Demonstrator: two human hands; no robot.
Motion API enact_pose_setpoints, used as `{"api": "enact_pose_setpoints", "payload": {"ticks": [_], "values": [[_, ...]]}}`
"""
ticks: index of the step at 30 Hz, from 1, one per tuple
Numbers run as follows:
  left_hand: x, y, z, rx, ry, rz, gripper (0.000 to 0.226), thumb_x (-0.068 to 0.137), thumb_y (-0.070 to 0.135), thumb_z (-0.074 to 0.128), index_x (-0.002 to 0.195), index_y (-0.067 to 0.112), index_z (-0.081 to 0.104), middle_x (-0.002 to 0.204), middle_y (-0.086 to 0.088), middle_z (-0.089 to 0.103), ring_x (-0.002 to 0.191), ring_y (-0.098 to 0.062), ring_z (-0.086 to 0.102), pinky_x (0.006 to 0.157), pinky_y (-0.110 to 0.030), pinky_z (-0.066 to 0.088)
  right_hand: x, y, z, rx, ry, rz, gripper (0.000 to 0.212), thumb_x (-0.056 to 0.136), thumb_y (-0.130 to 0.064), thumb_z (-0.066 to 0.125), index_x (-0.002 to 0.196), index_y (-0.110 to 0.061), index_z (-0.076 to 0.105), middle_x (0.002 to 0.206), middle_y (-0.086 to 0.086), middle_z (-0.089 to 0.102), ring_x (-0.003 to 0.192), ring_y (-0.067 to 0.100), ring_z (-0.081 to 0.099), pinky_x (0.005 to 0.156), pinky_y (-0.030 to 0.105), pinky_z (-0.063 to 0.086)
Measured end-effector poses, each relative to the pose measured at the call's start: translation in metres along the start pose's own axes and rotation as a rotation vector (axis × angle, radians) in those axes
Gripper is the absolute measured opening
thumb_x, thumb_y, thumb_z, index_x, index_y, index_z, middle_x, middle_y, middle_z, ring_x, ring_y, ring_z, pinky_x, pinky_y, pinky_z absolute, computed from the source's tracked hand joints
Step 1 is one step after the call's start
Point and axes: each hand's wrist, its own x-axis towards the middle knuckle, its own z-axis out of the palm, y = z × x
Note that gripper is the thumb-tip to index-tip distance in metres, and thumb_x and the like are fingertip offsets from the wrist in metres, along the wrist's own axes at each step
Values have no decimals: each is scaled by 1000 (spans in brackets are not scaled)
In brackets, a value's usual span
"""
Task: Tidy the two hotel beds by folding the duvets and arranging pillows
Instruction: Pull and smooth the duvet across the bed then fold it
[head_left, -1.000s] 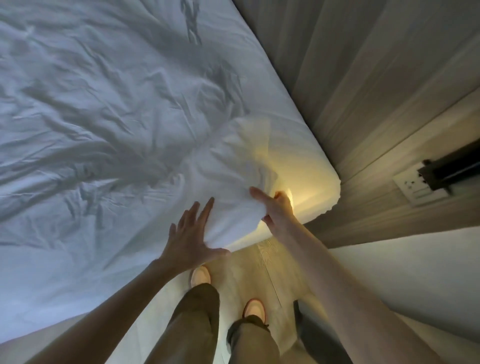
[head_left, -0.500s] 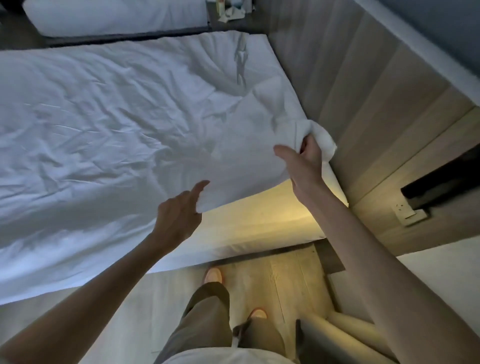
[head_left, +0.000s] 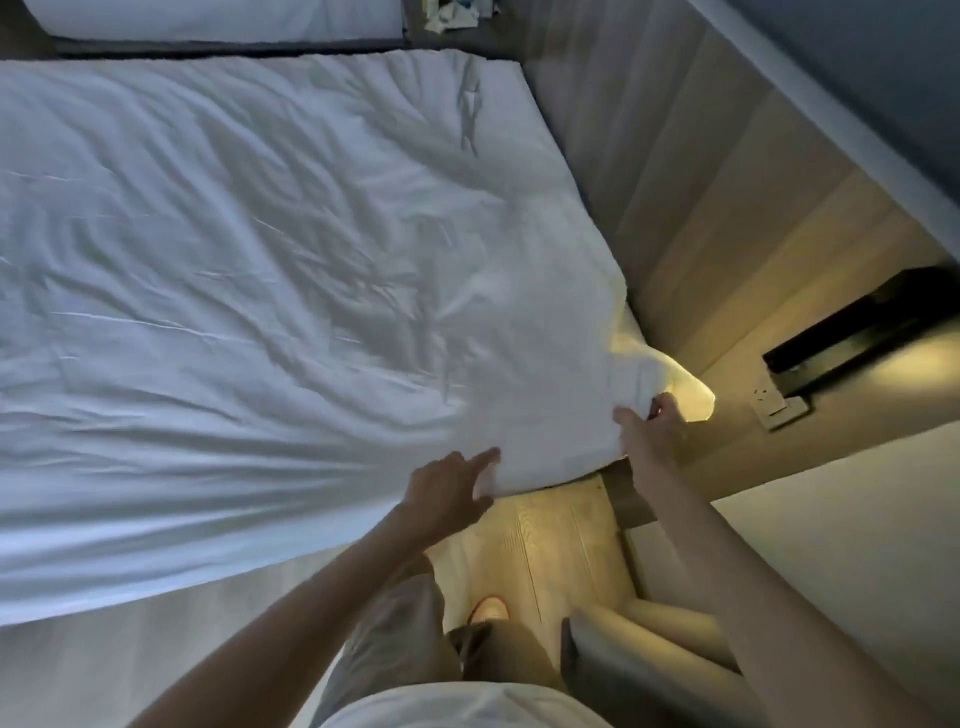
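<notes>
Duvet (head_left: 291, 291) corner is gripped in right hand (head_left: 649, 431); left hand (head_left: 447, 493) pinches near edge. Judgement: lift both hands level, draw edge taut, then fold squarely.

The lifted duvet corner (head_left: 582, 395) has come down flat.
</notes>
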Motion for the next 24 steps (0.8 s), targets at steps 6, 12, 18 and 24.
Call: {"api": "enact_pose_setpoints", "payload": {"ticks": [6,12,18,24], "values": [[13,-2,-20,-59,13,17,61,96,60,34,151,35,24,158,3,25,142,-20,31,110,-40,31,-10,-6,12,-194,15,-370,24,87,-5,58,79,-23,45,69,-8,45,60,0,45,57,13,36],[17,-24,-11,-93,-156,26,56,101,49,34,153,31,20,160,2,19,147,-22,19,117,-42,22,5,58,-5,-543,11,239,23,94,-12,54,114,-9,47,115,17,56,112,37,54,77,35,41],[12,-36,-9,81,-89,12,59,101,49,34,154,34,12,162,-3,5,148,-33,-3,118,-54,7,1,41,15,-896,-317,-101,58,91,-17,55,145,-21,32,149,4,34,135,29,30,101,41,39],[3,-38,-36,128,81,23,58,101,47,34,153,32,15,162,-3,7,149,-32,-2,119,-54,8,-18,-3,28,-1015,-378,-431,51,96,-27,54,143,-23,36,155,3,29,140,27,29,111,42,34]]}}
